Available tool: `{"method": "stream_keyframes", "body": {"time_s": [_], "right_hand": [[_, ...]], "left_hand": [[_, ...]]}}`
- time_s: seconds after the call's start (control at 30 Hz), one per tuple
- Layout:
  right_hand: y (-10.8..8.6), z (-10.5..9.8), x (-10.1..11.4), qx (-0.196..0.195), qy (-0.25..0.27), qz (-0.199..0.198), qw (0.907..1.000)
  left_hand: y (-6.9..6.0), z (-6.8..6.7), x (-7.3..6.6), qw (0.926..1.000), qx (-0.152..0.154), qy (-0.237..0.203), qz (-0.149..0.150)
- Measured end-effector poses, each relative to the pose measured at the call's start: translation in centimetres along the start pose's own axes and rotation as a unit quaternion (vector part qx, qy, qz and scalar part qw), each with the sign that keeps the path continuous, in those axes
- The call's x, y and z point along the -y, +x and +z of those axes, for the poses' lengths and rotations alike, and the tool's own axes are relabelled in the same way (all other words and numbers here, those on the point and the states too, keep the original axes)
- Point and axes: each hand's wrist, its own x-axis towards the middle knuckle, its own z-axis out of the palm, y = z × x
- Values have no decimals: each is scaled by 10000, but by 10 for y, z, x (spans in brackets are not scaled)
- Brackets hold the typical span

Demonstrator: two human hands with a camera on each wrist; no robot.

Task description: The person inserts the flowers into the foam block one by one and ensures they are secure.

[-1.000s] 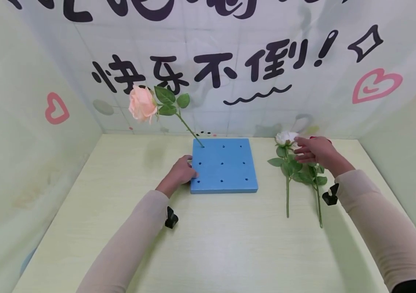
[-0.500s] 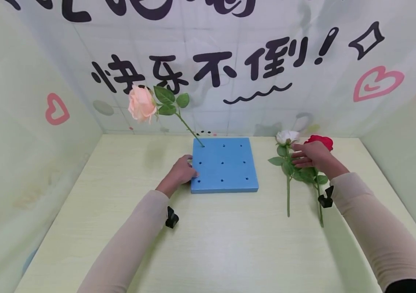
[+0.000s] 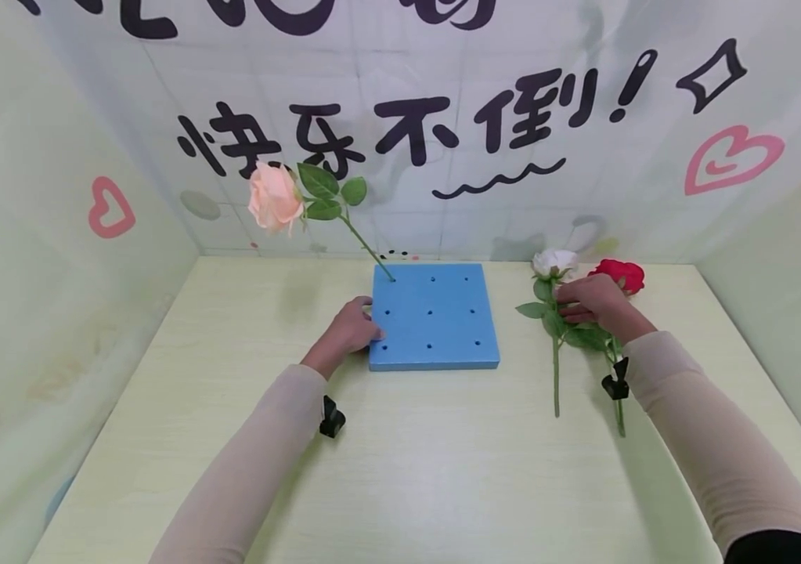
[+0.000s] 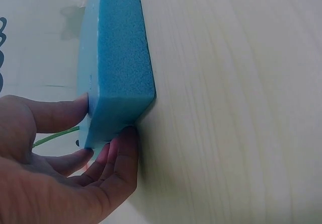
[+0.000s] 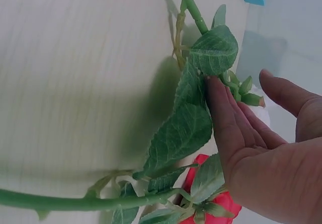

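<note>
The blue board with holes [image 3: 449,329] lies on the table, its left edge gripped by my left hand [image 3: 349,329]. In the left wrist view the thumb of that hand [image 4: 55,178] presses the top of the board [image 4: 123,48] and the fingers bear on its side. A pink rose [image 3: 275,197] leans left from the board's back-left hole. My right hand [image 3: 600,301] is at the upper stem and leaves of a white rose [image 3: 553,262]. Seen from the right wrist, this hand [image 5: 282,158] has straight fingers against the leaves [image 5: 176,133], thumb apart.
A red rose [image 3: 618,274] lies right of the white one, partly behind the right hand, its stem under the right wrist. The printed backdrop [image 3: 407,227] rises behind the table [image 3: 400,462], with cloth walls at both sides.
My right hand has moved left and slightly down, from over the red rose to the white rose's stem, uncovering the red bloom. My left hand stays on the board.
</note>
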Motion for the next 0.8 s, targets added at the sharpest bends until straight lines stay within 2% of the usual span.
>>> {"method": "stream_keyframes", "body": {"time_s": [0.2,0.43,0.8], "right_hand": [[3,6,-1,-13,-52,27,10000],[7,12,0,-170,-616,77,9979],[12,19,-1,-475,-448,24,9979]], "left_hand": [[1,0,1,10000,12,-7,1],[2,0,1,10000,24,23,2],[2,1,1,10000,3,36,-16]]}}
